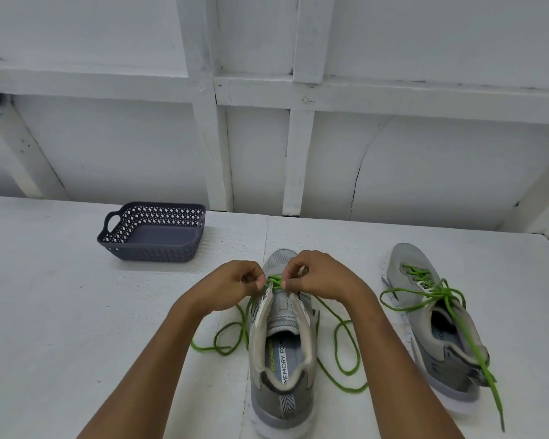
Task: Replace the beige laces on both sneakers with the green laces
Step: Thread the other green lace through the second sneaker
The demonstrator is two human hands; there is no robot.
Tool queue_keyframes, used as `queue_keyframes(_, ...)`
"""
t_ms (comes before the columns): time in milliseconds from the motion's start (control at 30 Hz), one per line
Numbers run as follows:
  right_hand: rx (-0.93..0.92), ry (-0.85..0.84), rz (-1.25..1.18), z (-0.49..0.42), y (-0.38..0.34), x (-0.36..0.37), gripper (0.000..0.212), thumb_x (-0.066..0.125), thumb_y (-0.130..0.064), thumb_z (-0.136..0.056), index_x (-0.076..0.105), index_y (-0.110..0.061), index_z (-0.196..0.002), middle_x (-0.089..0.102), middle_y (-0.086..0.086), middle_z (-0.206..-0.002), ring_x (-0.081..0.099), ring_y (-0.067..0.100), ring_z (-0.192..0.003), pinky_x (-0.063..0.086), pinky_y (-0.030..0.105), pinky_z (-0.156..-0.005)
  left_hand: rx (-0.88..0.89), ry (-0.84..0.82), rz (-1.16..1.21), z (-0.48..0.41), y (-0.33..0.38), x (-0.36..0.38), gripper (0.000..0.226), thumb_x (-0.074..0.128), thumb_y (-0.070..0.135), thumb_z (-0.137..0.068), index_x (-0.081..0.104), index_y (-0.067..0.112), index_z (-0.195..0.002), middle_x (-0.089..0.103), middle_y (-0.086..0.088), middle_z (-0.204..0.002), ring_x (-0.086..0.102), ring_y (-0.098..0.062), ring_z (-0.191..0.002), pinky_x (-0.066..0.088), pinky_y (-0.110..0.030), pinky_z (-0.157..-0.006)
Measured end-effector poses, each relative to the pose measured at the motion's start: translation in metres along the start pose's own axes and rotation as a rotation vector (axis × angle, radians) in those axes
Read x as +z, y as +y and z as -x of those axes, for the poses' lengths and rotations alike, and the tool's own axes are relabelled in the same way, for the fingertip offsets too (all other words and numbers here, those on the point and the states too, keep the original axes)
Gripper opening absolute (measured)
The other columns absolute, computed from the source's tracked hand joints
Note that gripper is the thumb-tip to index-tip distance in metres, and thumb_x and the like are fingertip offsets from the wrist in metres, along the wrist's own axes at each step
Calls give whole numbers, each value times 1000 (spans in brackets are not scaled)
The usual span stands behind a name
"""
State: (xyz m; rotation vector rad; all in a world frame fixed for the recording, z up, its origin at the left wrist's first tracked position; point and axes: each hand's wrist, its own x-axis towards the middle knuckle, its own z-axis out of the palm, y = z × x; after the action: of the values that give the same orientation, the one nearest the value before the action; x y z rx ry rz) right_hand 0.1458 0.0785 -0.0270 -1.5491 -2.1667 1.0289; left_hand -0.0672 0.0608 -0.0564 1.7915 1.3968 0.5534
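- While it stands heel toward the camera on the white painted tabletop [76, 312], the grey mesh sneaker with a white sole [279, 394] carries a bright green cord lace [274, 279], crossed only through the eyelets nearest its toe.
- The left hand [235, 285] has its fingers curled, thumb and fingertips pinching that lace at the sneaker's left eyelet row.
- The right hand [322, 277] is curled the same way and pinches the same lace just across the tongue; the two hands are nearly touching.
- Loose lengths of the lace trail off both sides of the shoe and loop on the tabletop.
- A second grey sneaker [409, 258] lies tilted to the right, apart from the first, with a second green lace [425, 293] threaded through its eyelets and gathered in loose loops, one end trailing past the heel.
- A dark blue-grey plastic lattice basket with a handle [146, 250] sits at the rear left, near a white wooden panelled wall [425, 169].
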Motion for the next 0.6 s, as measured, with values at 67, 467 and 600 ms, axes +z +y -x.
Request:
queue_keyframes(67, 24, -58, 61, -5, -8, -1, 3, 73, -17, -78, 75, -19, -79, 72, -6, -84, 64, 9, -80, 52, 26, -74, -15, 1, 14, 1, -1, 2, 14, 58, 9, -94, 66, 19, -88, 72, 2, -81, 64, -14, -78, 53, -40, -82)
queue_keyframes(467, 9, -215, 331, -25, -19, 3, 10, 57, -16, -90, 64, -15, -82, 60, 1, -80, 49, 13, -72, 36, 26, -58, 49, 39, -41, 4, -2, 2, 13, 67, 23, -91, 67, 31, -81, 68, 14, -76, 54, -1, -62, 45, -22, -65)
queue_keyframes(600, -17, -197, 320, -23, -14, 4, 23, 53, -19, -96, 59, -16, -74, 51, -5, -67, 42, 9, -62, 30, 26, -55, -20, 29, -102, 2, 0, 8, 27, 57, 26, -98, 65, 29, -72, 66, 14, -70, 56, -1, -67, 44, -24, -70)
